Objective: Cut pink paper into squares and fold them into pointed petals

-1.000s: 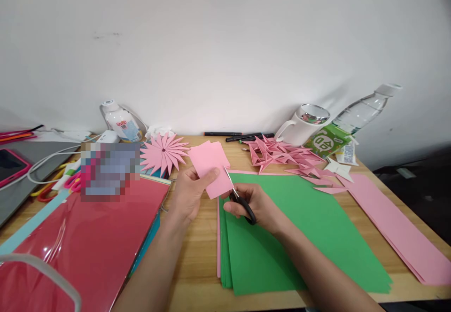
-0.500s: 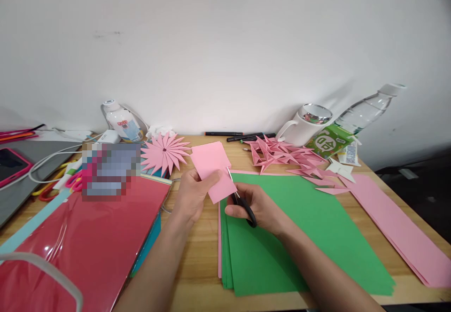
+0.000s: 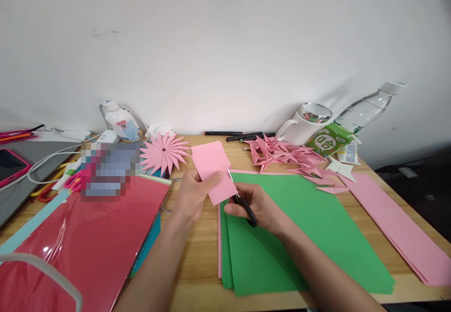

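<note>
While my left hand [image 3: 192,194] pinches pink paper [image 3: 214,171] upright above green sheets [image 3: 303,237], my right hand [image 3: 255,206] grips scissors [image 3: 241,199], blades at paper's right edge. Step: cutting, I judge. Next: steady paper, squeeze along straight line.

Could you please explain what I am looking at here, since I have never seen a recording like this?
No machine here: a person wears a camera on the head, looking forward and down at their own bare hands over a wooden desk. The left hand pinches a small pink paper piece. The right hand holds black-handled scissors, blades at the paper's right edge. Under the right hand lies a stack of green sheets. To the left is a red glossy bag; behind it, a pink paper flower. Further right lie folded pink pieces, a white mug, a water bottle and long pink strips.
</note>
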